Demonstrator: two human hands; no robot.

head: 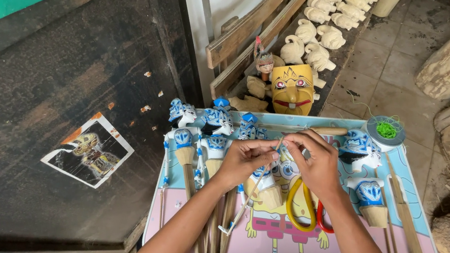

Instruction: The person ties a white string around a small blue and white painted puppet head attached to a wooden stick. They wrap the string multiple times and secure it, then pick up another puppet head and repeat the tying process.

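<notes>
Nearest me, both forearms come up from six o'clock over the bench (394,225), a small low board printed with a cartoon figure in pink and pale blue, and the yellow-and-red scissors (303,207) lie on it just under the right wrist. The left hand (243,161) and right hand (319,162) meet at the middle of the board, fingers pinched nearly shut on a thin stick (254,188) that slants down toward seven o'clock; what looks like fine thread runs between the fingertips, though it is too slight for me to be sure. The stick seems to belong to a blue-and-white puppet (266,187) lying under the hands. The likely trouble is a slip: a grip that tight on something that thin could let the knot go slack or snap the stick. An elbow swung wide would scatter the row of finished puppets (203,132) at ten o'clock, which lean close together. The spool of green thread (386,130) at two o'clock sits near the board's edge (one tug could roll it off). Beyond, at twelve o'clock, a yellow mask (292,89) and unpainted carved heads (336,9) stand well apart.
</notes>
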